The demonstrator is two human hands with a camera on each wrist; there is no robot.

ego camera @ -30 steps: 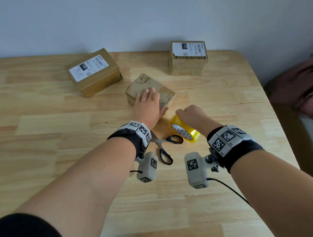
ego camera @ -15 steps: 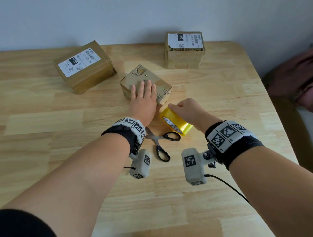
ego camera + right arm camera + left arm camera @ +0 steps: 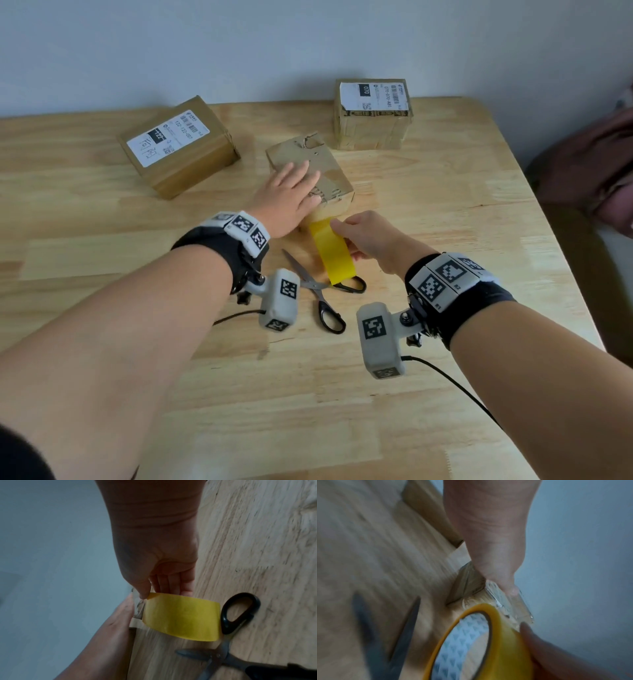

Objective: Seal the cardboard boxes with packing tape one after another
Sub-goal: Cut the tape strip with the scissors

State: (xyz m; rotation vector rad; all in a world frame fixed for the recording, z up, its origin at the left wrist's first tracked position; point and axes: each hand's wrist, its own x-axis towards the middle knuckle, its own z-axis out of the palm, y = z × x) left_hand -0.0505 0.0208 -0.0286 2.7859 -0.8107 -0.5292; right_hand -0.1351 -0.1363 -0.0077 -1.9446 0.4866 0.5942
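L hand (image 3: 291, 198) flat on box (image 3: 329, 168), R hand (image 3: 370, 240) grips tape (image 3: 334, 255)

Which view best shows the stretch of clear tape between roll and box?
The left wrist view: the clear tape spans from the yellow roll to the box. The right wrist view shows a sliver; the head view hides it.

Right hand (image 3: 371, 240) drew tape roll (image 3: 331, 254) back from small box (image 3: 310, 168); strip stretched.

Both wrists wear black bands (image 3: 479, 301) with white checker-marked blocks (image 3: 245, 228), and grey cabled camera pods (image 3: 378, 339) hang beneath.
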